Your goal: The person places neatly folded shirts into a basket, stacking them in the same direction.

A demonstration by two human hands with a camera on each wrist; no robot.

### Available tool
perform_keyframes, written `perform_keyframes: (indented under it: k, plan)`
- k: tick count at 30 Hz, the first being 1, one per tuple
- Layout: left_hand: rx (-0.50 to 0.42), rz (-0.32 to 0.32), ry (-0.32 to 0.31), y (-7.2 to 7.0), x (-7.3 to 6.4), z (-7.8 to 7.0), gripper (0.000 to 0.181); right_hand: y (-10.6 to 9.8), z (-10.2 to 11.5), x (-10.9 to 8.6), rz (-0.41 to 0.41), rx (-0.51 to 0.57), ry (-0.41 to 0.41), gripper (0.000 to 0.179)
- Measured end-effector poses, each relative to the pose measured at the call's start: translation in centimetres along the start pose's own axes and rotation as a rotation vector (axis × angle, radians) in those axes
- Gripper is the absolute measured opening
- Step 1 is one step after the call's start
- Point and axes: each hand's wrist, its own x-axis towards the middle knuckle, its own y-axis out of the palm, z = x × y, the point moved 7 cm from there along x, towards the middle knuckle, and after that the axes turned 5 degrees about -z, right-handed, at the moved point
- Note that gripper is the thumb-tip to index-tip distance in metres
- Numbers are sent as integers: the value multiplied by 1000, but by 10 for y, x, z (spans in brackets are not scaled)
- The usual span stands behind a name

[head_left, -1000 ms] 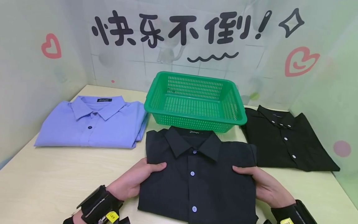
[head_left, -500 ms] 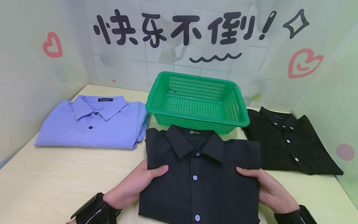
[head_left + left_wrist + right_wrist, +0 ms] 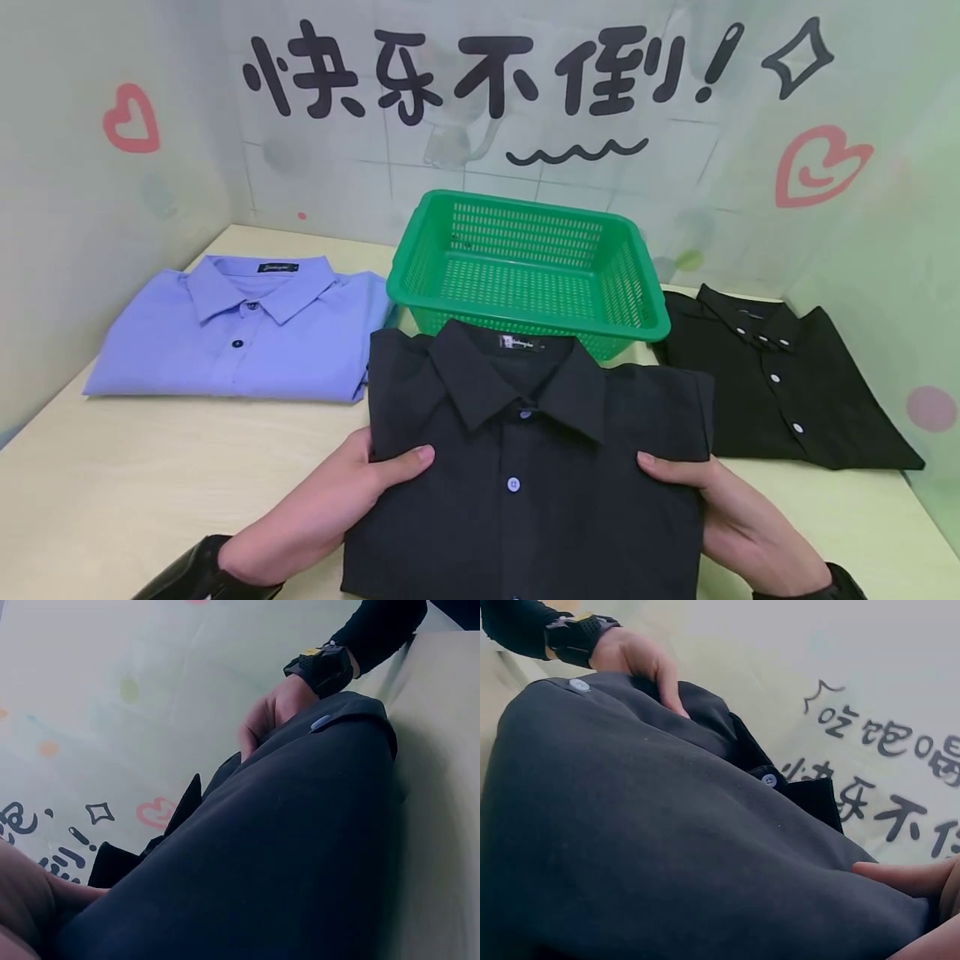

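A folded dark navy-black shirt (image 3: 480,508) with pale buttons and a pointed collar is held up in front, its collar toward the basket. My left hand (image 3: 337,492) grips its left side, thumb lying on the front and fingers hidden behind the cloth. On the opposite side my right hand (image 3: 738,517) holds it the same way. Both wrist views show the shirt (image 3: 247,847) sloping between the two hands, lifted above the table. In the head view the collar overlaps the near wall of a green plastic basket (image 3: 525,312).
Left of the basket lies a folded light-blue shirt (image 3: 247,358) on the pale wooden table (image 3: 165,467). A folded black shirt (image 3: 795,400) with white buttons lies at the right. Printed wall sheets (image 3: 525,83) enclose the back and sides.
Both hands have raised the dark shirt and brought it nearer the camera, so it looks larger and its collar covers more of the basket's front. The basket and other shirts stay put.
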Motion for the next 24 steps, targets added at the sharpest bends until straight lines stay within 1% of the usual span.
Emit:
perform_keyframes:
  k: [5, 7, 10, 12, 15, 19, 22, 24]
  plan:
    - [30, 45, 12, 0, -15, -9, 51, 5, -2, -10, 26, -19, 9, 44]
    - [43, 55, 24, 0, -20, -13, 49, 6, -2, -12, 38, -28, 1, 43]
    - [62, 69, 40, 2, -24, -17, 48, 7, 0, -15, 65, -45, -19, 34]
    - [78, 76, 49, 2, -26, -20, 46, 7, 2, -17, 90, -62, -39, 27]
    - [111, 75, 55, 2, -27, -26, 45, 5, 8, -19, 113, -98, -74, 23]
    - [144, 62, 57, 2, -28, -35, 48, 6, 18, -24, 129, -132, -115, 24]
    - [152, 51, 69, 2, -27, -43, 51, 11, 28, -30, 167, -149, -139, 27]
    - [164, 32, 74, 1, -26, -50, 53, 16, 37, -33, 172, -165, -158, 29]
